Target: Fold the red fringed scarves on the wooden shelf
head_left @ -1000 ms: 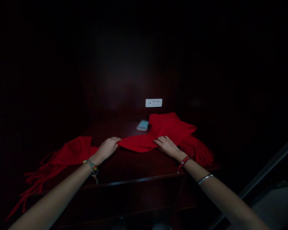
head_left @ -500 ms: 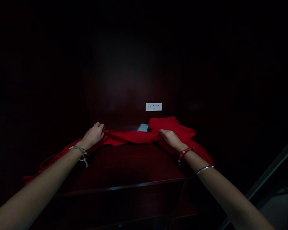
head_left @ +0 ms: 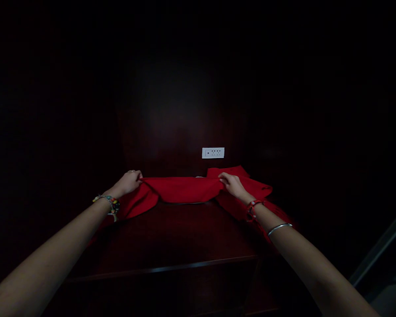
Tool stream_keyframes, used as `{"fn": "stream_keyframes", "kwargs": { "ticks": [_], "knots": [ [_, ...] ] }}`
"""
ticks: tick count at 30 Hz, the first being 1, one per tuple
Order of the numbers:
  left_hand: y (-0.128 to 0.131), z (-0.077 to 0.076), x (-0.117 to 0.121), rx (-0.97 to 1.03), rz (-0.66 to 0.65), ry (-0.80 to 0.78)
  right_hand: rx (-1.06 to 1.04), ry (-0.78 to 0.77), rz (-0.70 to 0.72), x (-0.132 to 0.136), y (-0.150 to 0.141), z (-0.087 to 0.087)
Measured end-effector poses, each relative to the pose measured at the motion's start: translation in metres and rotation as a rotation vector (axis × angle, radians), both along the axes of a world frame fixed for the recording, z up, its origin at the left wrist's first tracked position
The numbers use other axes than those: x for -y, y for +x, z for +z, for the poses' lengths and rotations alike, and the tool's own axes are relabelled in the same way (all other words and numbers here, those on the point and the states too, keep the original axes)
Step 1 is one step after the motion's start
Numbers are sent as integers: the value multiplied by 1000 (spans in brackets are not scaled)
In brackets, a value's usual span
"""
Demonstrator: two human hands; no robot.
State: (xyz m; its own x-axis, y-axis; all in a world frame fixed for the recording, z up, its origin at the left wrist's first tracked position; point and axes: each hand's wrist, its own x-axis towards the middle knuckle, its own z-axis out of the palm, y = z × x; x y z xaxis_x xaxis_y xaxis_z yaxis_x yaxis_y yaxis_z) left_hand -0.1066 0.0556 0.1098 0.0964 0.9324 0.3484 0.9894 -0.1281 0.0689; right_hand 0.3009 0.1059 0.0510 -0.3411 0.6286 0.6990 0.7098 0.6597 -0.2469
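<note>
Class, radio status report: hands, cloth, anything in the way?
Left hand, right hand: both pinching cloth. Stretched between them, more lying on shelf at right. No obstruction visible between hands.

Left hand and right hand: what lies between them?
In the head view, a stretch of red cloth spans from the left hand to the right hand, pinched by both.

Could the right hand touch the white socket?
Probably yes: the white socket is uncovered, beyond the right hand, though that hand may first need to let go of the red cloth.
</note>
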Motion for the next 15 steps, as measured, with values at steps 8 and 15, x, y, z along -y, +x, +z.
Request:
{"fn": "stream_keyframes", "kwargs": {
  "ticks": [8, 15],
  "knots": [
    [-23, -7, -4, 249, -86, -13, 205, 38, 167, 3, 5, 4],
    [-36, 24, 6, -121, -245, -251, 294, -37, 208, 10, 9, 5]
  ]
}}
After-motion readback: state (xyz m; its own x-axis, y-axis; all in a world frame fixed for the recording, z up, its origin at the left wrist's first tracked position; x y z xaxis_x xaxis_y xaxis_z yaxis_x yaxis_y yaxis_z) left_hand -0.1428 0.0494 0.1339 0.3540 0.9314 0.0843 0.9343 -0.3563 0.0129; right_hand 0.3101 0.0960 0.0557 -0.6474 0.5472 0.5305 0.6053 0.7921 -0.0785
